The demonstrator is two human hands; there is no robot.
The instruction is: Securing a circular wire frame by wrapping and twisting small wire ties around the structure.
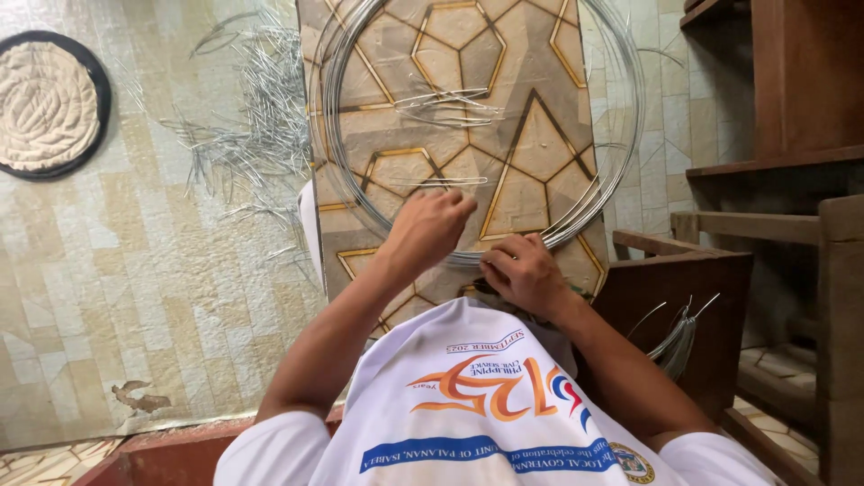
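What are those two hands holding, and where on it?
Both hands, left hand and right hand, grip the wire coil at its near, bottom edge, side by side.

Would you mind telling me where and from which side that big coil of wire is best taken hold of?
Probably the coil of wire's bare right arc, reached from the right: the strands run bunched there, nothing lies across them, and the near rim is already under the left hand and right hand.
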